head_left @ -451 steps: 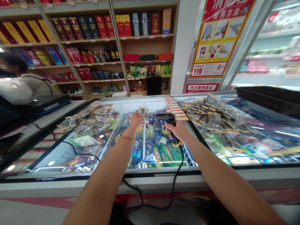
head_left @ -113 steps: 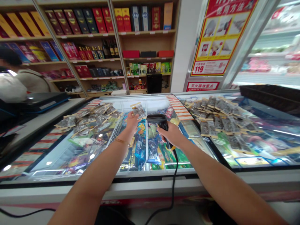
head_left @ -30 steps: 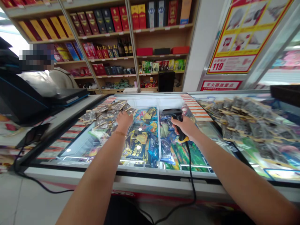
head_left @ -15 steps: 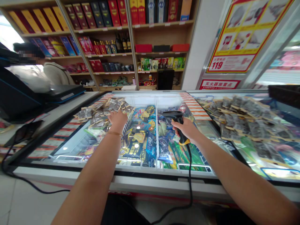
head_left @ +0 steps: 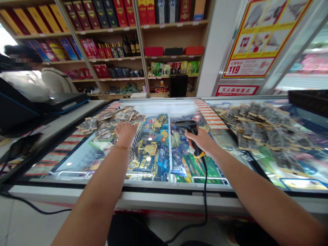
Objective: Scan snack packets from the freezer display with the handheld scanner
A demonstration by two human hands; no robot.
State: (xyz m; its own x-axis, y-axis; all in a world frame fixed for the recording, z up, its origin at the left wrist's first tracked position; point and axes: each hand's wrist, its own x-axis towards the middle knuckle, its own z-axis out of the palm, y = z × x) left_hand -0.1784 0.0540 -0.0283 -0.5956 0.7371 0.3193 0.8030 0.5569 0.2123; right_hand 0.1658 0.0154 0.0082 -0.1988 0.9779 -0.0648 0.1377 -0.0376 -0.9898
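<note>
My right hand [head_left: 201, 140] is wrapped round the grip of a black and yellow barcode scanner [head_left: 189, 128], held above the glass top of a freezer [head_left: 164, 191]. A black cord hangs from its handle. Farther left, my left hand [head_left: 125, 131] lies at the near edge of a pile of small clear packets with brown card edges [head_left: 102, 119]. Its thumb sticks out to the side, and the other fingers are partly hidden by the back of the hand. Below the glass, bagged frozen goods [head_left: 146, 157] fill wire baskets.
More packets [head_left: 266, 126] are heaped on the freezer top at the right. A dark tray [head_left: 307, 104] stands behind them. At the left are a counter with a checkout screen [head_left: 17, 106] and a person [head_left: 56, 80]. Shelves of boxes and bottles [head_left: 110, 51] line the back.
The whole view has shifted slightly. Both hands keep nearly the same places over the freezer, and the scanner stays in my right hand.
</note>
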